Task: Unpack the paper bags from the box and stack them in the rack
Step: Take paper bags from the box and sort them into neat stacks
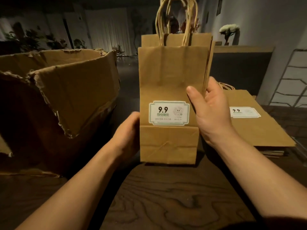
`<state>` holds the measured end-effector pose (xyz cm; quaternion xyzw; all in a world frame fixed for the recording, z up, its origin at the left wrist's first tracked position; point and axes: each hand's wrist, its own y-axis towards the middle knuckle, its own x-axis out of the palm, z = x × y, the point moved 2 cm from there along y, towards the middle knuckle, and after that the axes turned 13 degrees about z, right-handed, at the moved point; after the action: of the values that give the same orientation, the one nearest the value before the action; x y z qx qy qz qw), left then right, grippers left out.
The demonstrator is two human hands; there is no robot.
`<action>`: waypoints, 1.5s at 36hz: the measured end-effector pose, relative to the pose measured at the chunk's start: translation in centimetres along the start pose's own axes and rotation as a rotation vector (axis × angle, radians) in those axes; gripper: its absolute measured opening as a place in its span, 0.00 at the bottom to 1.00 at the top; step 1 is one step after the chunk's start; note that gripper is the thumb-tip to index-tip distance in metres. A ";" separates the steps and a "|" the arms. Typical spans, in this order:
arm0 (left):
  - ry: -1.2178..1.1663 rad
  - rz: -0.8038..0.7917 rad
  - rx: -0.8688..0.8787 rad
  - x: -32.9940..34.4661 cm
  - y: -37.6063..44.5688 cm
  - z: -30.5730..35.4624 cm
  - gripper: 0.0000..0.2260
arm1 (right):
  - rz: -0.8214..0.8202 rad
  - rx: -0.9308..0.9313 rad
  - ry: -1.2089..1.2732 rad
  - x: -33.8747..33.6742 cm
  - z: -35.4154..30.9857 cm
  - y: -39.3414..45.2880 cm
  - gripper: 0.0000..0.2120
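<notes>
A: Paper bags (172, 83), a flat bundle of several, stand upright on the wooden table (174, 196), between the torn cardboard box (66, 90) on the left and a flat-lying stack of bags (259, 123) on the right. A wire rack (289, 77) leans at the far right, well apart from the bundle.

B: How would they handle?

A: Light, I'd judge, and stiff only while pressed together. Loose, the sheets could fan or slide. The twisted handles (176, 19) look flimsy for lifting a whole bundle, so the side edges low down seem the better hold.

B: And the hands?

A: The right hand (211, 112) grasps the right edge, thumb on the front face beside the label (169, 113), fingers wrapped behind. The left hand (127, 130) presses the lower left edge; its fingertips are hidden, so I cannot tell whether they curl round.
</notes>
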<state>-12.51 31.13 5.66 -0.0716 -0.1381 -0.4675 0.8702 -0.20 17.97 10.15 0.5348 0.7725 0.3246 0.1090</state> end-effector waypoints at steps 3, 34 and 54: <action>0.057 0.022 0.049 -0.2 0.3 -0.1 0.19 | 0.031 -0.071 -0.044 -0.2 0.1 -0.1 0.07; 0.344 0.106 0.285 3.1 2.4 -0.9 0.35 | -0.190 0.221 -0.314 -3.5 -0.3 1.3 0.21; 0.764 0.136 0.104 18.6 9.8 -6.9 0.28 | -0.018 0.503 -1.100 -17.0 4.0 8.0 0.10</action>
<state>6.58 20.03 4.82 0.1428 0.1773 -0.3940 0.8905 14.80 5.97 8.98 0.6272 0.6603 -0.1931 0.3653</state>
